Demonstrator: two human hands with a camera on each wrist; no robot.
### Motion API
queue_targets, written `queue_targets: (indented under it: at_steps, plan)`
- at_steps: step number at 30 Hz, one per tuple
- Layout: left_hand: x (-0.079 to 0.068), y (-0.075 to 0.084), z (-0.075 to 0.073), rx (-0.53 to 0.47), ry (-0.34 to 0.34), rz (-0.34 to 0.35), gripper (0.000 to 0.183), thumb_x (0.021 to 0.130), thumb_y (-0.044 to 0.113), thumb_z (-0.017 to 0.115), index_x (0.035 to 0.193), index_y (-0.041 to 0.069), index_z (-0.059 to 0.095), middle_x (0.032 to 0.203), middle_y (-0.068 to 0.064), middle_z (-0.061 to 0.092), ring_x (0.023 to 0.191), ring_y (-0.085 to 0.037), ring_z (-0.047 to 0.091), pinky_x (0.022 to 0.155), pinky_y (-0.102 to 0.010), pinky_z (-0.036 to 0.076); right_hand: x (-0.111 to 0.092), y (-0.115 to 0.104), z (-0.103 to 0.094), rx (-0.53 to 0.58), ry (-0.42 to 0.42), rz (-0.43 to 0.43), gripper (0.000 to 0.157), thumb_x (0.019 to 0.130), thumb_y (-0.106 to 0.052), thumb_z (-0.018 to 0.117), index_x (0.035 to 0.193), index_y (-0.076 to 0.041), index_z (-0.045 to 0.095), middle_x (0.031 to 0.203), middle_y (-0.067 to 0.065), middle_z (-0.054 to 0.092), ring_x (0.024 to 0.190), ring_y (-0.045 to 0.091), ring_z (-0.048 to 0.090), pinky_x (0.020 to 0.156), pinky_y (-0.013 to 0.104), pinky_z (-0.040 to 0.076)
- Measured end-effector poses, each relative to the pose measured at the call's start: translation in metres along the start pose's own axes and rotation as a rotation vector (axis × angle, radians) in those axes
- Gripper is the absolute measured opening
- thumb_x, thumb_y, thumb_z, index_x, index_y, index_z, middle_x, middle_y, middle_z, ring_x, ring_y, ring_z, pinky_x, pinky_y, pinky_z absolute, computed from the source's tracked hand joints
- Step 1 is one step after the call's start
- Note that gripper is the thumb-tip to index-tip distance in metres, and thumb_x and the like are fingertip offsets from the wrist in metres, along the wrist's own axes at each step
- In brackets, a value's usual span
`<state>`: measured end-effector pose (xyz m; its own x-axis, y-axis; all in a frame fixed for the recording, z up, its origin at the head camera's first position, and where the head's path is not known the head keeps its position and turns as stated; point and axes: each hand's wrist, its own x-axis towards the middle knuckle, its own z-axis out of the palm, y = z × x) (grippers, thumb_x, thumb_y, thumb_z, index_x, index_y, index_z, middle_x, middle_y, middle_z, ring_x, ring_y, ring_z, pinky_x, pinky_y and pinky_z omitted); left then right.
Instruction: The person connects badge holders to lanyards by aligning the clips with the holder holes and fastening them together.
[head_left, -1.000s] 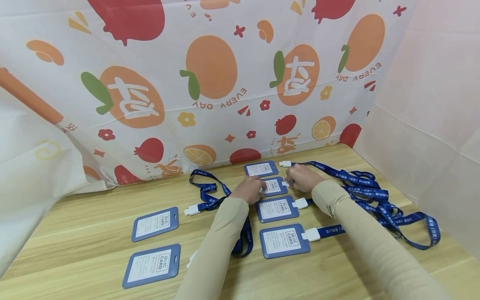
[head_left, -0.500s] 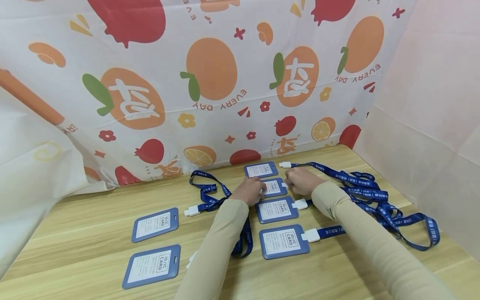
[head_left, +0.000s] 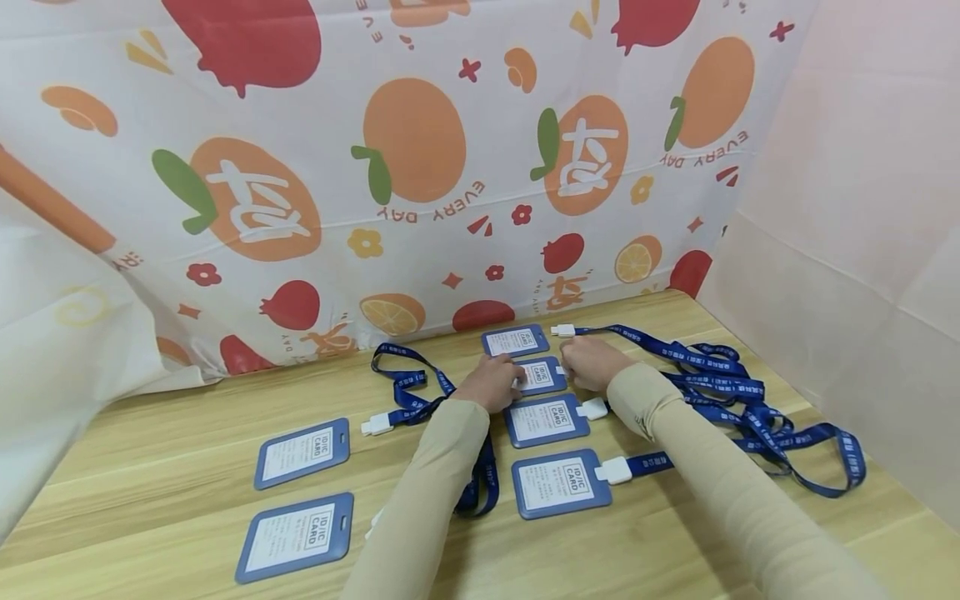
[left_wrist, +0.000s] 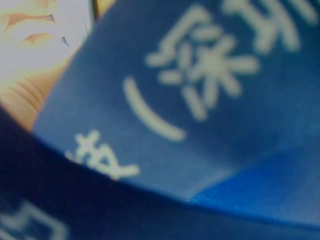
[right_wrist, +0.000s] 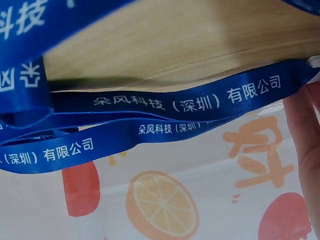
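Observation:
A blue ID card holder [head_left: 542, 377] lies second from the back in the right-hand column. My left hand [head_left: 487, 382] holds its left end, fingers partly covering it. At its slotted right end, my right hand [head_left: 594, 363] pinches a white clip [head_left: 560, 370], mostly hidden by the fingers. The clip's blue lanyard [right_wrist: 170, 102] runs from my fingers [right_wrist: 302, 130] in the right wrist view. Another card holder [head_left: 514, 340] lies behind, with a separate white clip [head_left: 562, 331] beside it. Blurred blue ribbon [left_wrist: 210, 100] fills most of the left wrist view.
Nearer me, two card holders [head_left: 547, 419] [head_left: 562, 483] have white clips at their slots. Two more [head_left: 302, 452] [head_left: 295, 537] lie at the left. A loose lanyard [head_left: 405, 379] lies under my left forearm, and tangled lanyards [head_left: 750, 408] at the right. A fruit-print curtain [head_left: 420, 250] hangs behind.
My right fingers have come slightly closer to the card holder's slotted end. My left hand stays on the card holder. The whole head view has shifted a little.

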<state>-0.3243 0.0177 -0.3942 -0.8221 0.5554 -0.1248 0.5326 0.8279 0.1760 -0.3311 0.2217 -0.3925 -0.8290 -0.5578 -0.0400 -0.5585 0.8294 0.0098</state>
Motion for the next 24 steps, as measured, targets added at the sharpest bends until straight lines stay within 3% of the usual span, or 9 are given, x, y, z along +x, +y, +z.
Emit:
queue_targets:
  at_steps: [7, 18, 24]
  plan:
    - [-0.0013, 0.0012, -0.0006, 0.008, 0.0, -0.001, 0.026, 0.099, 0.019, 0.069, 0.124, 0.014, 0.073, 0.13, -0.008, 0.062, 0.117, -0.025, 0.052, 0.112, -0.042, 0.035, 0.0005, -0.0015, -0.001, -0.016, 0.005, 0.002, 0.012, 0.082, 0.003, 0.078, 0.078, -0.004, 0.069, 0.083, 0.005, 0.065, 0.073, 0.019, 0.062, 0.066, 0.028, 0.054]
    - [-0.0007, 0.0001, -0.0002, -0.006, -0.001, -0.015, 0.027, 0.098, 0.019, 0.07, 0.124, 0.014, 0.073, 0.13, -0.009, 0.062, 0.117, -0.027, 0.051, 0.112, -0.043, 0.036, 0.0024, -0.0032, -0.0016, -0.038, -0.007, 0.003, 0.009, 0.083, 0.002, 0.076, 0.081, -0.003, 0.07, 0.089, 0.009, 0.068, 0.076, 0.021, 0.065, 0.069, 0.029, 0.056]
    - [-0.001, 0.0012, -0.0003, 0.034, 0.018, 0.018, 0.026, 0.097, 0.018, 0.071, 0.122, 0.013, 0.073, 0.127, -0.008, 0.064, 0.117, -0.023, 0.054, 0.112, -0.041, 0.034, 0.0005, -0.0021, -0.0018, -0.04, 0.024, -0.026, 0.008, 0.081, 0.003, 0.076, 0.079, -0.002, 0.071, 0.087, 0.008, 0.068, 0.072, 0.02, 0.064, 0.066, 0.029, 0.055]
